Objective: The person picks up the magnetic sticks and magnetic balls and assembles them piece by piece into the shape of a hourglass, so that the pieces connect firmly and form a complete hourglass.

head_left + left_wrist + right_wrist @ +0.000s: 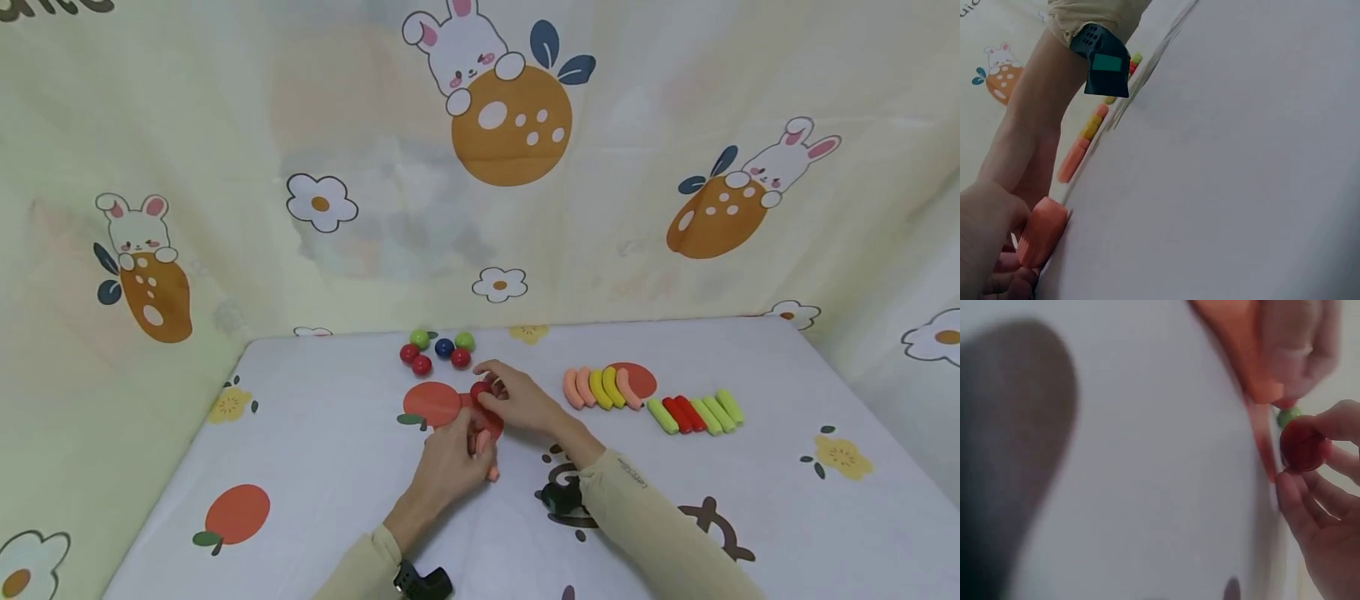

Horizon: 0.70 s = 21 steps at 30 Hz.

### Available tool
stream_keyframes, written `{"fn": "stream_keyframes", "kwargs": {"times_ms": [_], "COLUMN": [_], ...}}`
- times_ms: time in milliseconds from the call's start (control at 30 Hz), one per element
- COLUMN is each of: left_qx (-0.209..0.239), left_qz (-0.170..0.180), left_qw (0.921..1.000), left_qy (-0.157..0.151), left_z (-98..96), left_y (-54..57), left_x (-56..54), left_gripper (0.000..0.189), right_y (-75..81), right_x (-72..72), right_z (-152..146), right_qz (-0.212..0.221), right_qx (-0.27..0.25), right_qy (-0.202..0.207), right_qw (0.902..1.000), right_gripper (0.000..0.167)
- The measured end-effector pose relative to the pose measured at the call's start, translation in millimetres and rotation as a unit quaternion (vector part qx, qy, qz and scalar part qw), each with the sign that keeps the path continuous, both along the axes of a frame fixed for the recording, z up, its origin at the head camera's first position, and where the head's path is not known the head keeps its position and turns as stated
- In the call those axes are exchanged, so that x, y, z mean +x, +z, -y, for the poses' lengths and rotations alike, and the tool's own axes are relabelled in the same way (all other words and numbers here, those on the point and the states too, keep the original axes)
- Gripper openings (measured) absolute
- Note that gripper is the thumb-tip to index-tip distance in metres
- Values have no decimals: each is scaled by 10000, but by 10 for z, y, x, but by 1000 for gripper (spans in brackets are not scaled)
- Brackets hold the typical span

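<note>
My right hand [521,402] pinches a small glossy red ball [481,389] between thumb and fingers, as the right wrist view also shows. Just below and left of it, my left hand [452,462] is curled round a salmon-pink, sausage-like piece [1044,232], low over the cloth. Its far side is hidden by the fingers. Beyond the hands lies a cluster of similar balls: red ones [422,366], green ones [419,338] and a dark blue one [444,348].
To the right, pink and yellow curved pieces [602,387] lie in a row, beside a second row of green and red sticks [693,414]. A white cloth [322,467] with printed fruit covers the table. A patterned curtain [390,275] hangs behind its far edge.
</note>
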<state>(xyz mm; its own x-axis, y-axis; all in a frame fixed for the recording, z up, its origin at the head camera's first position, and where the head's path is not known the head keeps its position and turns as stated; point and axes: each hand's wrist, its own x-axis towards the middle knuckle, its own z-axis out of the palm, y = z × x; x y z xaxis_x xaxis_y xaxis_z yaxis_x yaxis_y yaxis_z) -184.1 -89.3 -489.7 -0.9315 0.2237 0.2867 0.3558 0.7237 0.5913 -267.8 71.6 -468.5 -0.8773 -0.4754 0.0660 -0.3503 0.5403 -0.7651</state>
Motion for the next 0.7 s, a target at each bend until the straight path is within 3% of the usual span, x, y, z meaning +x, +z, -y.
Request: {"fn": "stream_keyframes", "kwargs": {"times_ms": [167,467,700], "left_qx": [-276,160,270], "left_qz": [41,134,188], "left_qw": [9995,9995,9992], "left_qy": [157,229,236], "left_z": [-16,4,-1], "left_y": [46,33,-4], "left_x": [10,-17,-17], "left_gripper": [18,13,15], "right_y": [6,-59,-107], "right_x": [127,262,287], "right_z": [-159,-339,-351], "right_qz": [272,962,945], "right_qx": [-187,-903,-994], "right_qy": [-167,-300,-23], "right_qw": [9993,9908,9905], "right_gripper": [31,35,37]}}
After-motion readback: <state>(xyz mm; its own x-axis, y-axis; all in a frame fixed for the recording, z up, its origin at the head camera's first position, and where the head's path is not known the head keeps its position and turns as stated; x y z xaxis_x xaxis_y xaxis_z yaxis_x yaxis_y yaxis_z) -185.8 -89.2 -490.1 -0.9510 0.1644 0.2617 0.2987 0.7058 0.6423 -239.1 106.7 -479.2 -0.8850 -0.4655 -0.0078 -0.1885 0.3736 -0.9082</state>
